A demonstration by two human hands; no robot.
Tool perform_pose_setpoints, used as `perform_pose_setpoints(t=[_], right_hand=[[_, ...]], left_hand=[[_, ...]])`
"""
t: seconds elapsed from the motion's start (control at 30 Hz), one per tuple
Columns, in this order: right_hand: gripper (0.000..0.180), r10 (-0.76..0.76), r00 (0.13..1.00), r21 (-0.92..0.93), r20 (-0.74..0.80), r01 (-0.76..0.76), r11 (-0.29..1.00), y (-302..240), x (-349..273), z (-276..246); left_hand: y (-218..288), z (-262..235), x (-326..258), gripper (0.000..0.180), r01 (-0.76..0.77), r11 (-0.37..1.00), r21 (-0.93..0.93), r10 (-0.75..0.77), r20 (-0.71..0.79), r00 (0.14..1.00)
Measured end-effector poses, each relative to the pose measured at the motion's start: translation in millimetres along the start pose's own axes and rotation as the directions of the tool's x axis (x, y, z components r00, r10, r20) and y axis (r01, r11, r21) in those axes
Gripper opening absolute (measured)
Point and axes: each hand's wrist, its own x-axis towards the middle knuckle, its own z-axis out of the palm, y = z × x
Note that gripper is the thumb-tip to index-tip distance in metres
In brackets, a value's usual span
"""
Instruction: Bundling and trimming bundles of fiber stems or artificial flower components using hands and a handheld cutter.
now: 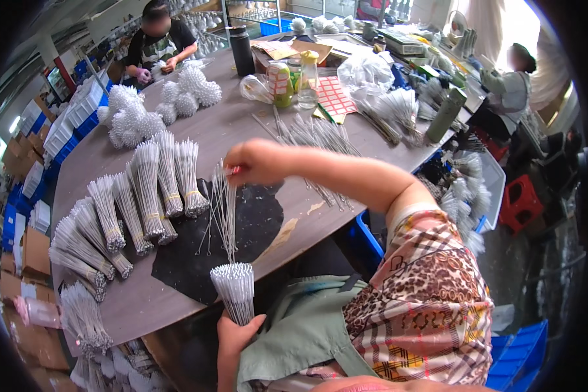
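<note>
My left hand point(236, 332), low in front of my apron, is wrapped round a bundle of thin wire brushes point(232, 284), their white bristled ends pointing up. Above it, my raised right hand point(260, 161) pinches a few loose wire brushes point(223, 208) that hang down, slightly fanned. Their lower ends reach close to the top of the held bundle; whether they touch it I cannot tell. Left of my right hand, several banded brush bundles point(147, 186) lie side by side along a black mat point(242, 225) on the table.
Loose wire brushes point(317, 140) lie beyond my right forearm. Farther back on the table point(88, 189) are fluffy white brush heaps point(127, 111), a black bottle point(242, 52), a jar point(308, 75) and a green flask point(447, 114). One person works across the table, another at the right.
</note>
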Motion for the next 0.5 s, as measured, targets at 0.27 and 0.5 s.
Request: perform_pose_setpoints(t=[0.27, 0.5], right_hand=[[0.012, 0.242, 0.964, 0.902, 0.113, -0.201, 0.382, -25, -5, 42], [0.02, 0.476, 0.827, 0.946, -0.301, 0.193, 0.262, -20, 6, 26]], left_hand=[[5, 8, 4, 0.067, -0.06, 0.993, -0.101, 0.055, -0.048, 0.997], [-13, 7, -1, 0.064, -0.059, 0.915, -0.4, 0.067, 0.008, 0.998]])
